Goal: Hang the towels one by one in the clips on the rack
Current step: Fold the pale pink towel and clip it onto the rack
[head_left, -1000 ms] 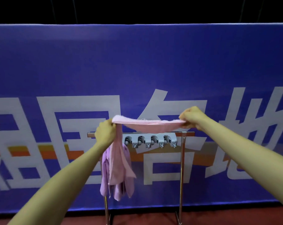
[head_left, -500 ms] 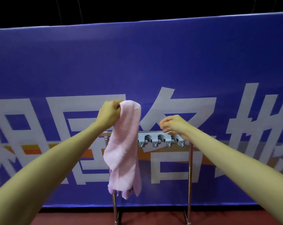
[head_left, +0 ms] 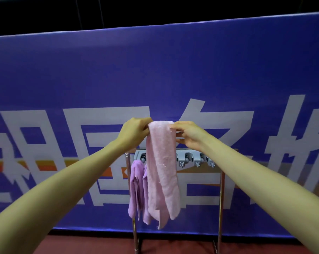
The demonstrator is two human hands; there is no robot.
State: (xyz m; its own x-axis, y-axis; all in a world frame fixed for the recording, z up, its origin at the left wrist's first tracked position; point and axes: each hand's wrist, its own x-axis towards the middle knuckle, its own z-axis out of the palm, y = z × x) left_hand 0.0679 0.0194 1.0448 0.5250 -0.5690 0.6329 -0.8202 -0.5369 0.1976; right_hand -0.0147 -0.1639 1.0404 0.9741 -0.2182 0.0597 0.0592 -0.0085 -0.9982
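Observation:
A pink towel (head_left: 162, 173) hangs folded from both my hands, just above and in front of the rack. My left hand (head_left: 134, 131) grips its top left edge. My right hand (head_left: 188, 134) pinches its top right edge. Behind it stands a metal rack (head_left: 221, 198) with a grey clip strip (head_left: 193, 158); several clips to the right of the towel are bare. A purple towel (head_left: 136, 187) hangs from the leftmost clip, partly hidden by the pink one.
A tall blue banner (head_left: 155, 79) with large white characters stands right behind the rack. The floor (head_left: 81, 244) below is dark red. The rack's two chrome legs reach down to it.
My right hand, which had let go of the towel half a second ago, has come back left and taken its top edge beside my left hand. The towel now hangs over the clip strip.

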